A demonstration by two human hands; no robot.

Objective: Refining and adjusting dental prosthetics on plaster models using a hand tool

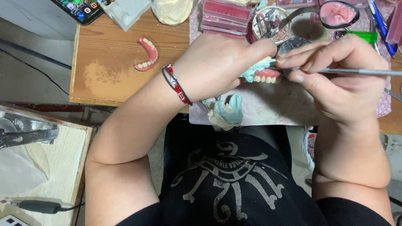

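Denture model (264, 74) pinched in left hand (217, 62); right hand (339, 71) grips metal tool (356, 72) over cluttered wooden bench (104, 62).

My left hand (217, 67) covers most of the denture model (264, 74); the metal tool (356, 72) runs off the right edge, tip hidden behind my fingers. Phone (81, 8) cut off at top.

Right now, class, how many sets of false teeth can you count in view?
2: one pink denture arch lying loose on the wooden bench, one denture held in the left hand. Others may be hidden.
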